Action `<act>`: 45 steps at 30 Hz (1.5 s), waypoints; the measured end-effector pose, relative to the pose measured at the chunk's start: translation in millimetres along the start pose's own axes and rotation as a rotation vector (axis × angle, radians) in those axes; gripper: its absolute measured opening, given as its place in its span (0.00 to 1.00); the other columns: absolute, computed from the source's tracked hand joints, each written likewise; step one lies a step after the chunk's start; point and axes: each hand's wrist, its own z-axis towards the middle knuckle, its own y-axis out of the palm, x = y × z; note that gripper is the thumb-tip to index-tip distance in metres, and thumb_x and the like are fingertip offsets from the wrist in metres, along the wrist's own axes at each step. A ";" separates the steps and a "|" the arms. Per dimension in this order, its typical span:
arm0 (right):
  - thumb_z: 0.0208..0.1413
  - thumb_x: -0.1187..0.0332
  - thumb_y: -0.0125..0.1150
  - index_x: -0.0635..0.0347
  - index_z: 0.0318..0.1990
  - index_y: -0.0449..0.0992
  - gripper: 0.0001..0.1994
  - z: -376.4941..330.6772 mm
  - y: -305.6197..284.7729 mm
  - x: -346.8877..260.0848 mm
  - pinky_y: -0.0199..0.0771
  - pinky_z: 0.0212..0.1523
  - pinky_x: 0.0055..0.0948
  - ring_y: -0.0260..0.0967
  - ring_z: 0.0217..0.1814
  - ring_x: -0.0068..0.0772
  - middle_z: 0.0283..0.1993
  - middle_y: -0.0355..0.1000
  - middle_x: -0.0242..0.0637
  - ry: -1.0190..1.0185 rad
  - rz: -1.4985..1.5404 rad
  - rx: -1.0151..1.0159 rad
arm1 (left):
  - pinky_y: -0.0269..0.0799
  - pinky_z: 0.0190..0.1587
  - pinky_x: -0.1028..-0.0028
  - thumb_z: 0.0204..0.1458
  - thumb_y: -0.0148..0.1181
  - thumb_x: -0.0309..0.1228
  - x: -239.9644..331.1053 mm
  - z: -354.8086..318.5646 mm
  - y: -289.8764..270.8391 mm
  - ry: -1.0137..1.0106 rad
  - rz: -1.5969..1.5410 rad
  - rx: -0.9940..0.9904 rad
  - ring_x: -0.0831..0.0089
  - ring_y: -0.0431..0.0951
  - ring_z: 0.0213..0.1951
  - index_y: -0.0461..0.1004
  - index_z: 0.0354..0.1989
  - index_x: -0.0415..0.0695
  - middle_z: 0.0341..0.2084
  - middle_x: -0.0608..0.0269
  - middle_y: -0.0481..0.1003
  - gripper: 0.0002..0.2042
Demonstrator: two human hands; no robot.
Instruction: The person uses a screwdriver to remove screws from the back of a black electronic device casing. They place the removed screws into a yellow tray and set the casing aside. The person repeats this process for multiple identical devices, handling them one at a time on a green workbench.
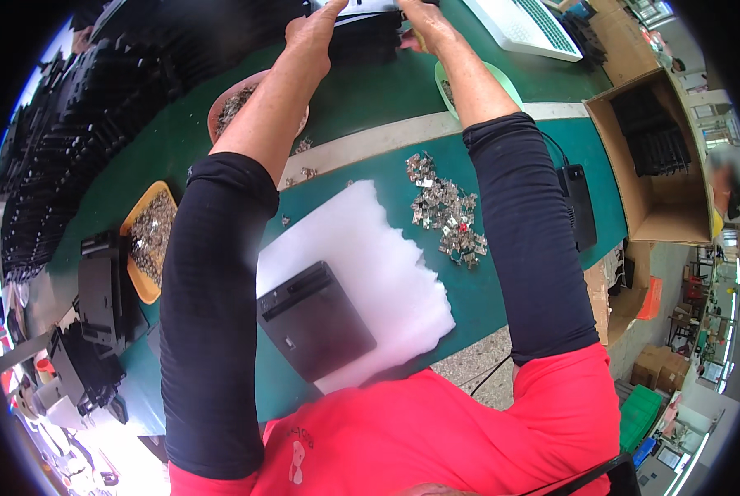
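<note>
Both arms stretch to the far side of the bench, in black sleeve covers. My left hand (310, 35) and my right hand (428, 28) grip opposite sides of a flat, pale-topped piece (361, 7) at the upper edge of the view. It sits over a stack of black panels (366, 40); part of it and some fingertips are cut off. Close to me, a black flat panel (316, 318) with a slotted end lies tilted on a white foam sheet (394, 273). To its right is a loose pile of small metal clips (448, 211).
Metal parts fill a pink bowl (221, 112), a green bowl (502, 81) and a yellow tray (165, 285). Black panels (80, 140) line the left side. An open cardboard box (659, 219) stands right, near a black device (578, 207). A white keyboard-like item (523, 33) lies at back right.
</note>
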 end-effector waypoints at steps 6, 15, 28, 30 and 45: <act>0.46 0.34 0.57 0.64 0.57 0.69 0.42 -42.3 -48.8 3.1 0.71 0.33 0.44 0.74 0.41 0.49 0.51 0.70 0.50 -0.140 -0.080 0.067 | 0.67 0.54 0.68 0.45 0.67 0.41 53.0 -120.9 -13.3 -0.068 0.626 -0.109 0.63 0.75 0.47 0.72 0.49 0.32 0.43 0.52 0.75 0.28; 0.53 0.62 0.59 0.62 0.35 0.80 0.12 -212.4 -67.7 74.1 0.73 0.24 0.28 0.71 0.19 0.23 0.25 0.78 0.36 -0.617 -0.722 -0.308 | 0.59 0.63 0.59 0.49 0.64 0.37 18.1 -295.3 -115.6 0.635 1.279 -0.231 0.49 0.63 0.62 0.71 0.51 0.36 0.59 0.43 0.65 0.23; 0.51 0.69 0.59 0.59 0.34 0.81 0.07 -219.3 -34.2 103.3 0.74 0.46 0.45 0.74 0.42 0.51 0.38 0.74 0.48 -0.674 -0.863 0.034 | 0.50 0.61 0.44 0.45 0.67 0.41 -35.6 -394.8 -124.2 0.503 1.474 -0.066 0.36 0.47 0.66 0.62 0.60 0.32 0.64 0.33 0.50 0.37; 0.51 0.69 0.59 0.59 0.34 0.81 0.06 -215.5 -29.9 102.7 0.74 0.46 0.45 0.74 0.42 0.50 0.39 0.74 0.47 -0.668 -0.926 0.013 | 0.51 0.60 0.45 0.45 0.68 0.39 -33.0 -396.0 -121.5 0.508 1.472 -0.071 0.36 0.48 0.66 0.63 0.59 0.31 0.64 0.33 0.51 0.36; 0.51 0.65 0.65 0.64 0.33 0.78 0.10 -273.6 -15.2 91.7 0.66 0.18 0.24 0.69 0.18 0.21 0.24 0.76 0.38 -0.455 -0.462 -0.265 | 0.53 0.64 0.51 0.44 0.68 0.33 -40.1 -395.2 -126.3 0.523 1.326 -0.075 0.40 0.51 0.66 0.67 0.57 0.37 0.64 0.38 0.54 0.30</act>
